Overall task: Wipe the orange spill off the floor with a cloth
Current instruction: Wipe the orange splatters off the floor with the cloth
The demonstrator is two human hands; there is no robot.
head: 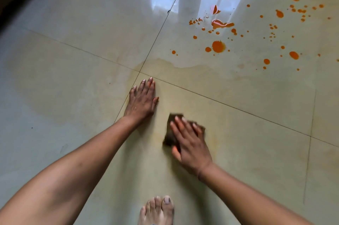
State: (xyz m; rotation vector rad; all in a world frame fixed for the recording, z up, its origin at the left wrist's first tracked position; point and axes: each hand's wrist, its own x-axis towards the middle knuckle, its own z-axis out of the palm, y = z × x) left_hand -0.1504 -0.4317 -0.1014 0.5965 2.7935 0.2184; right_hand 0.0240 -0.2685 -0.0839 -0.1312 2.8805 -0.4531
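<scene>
Right hand (190,144) flat, fingers straight, pressing dark cloth (169,138) onto floor (73,50); left hand (142,100) spread flat on floor just beside, holding nothing; orange spill (218,46) well apart, toward far right.

Left hand (142,99) flat, fingers straight; right hand (190,144) blurred, seemingly flat too; both arms outstretched.

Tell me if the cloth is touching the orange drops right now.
No, the cloth under the right hand lies well short of the drops.
</scene>
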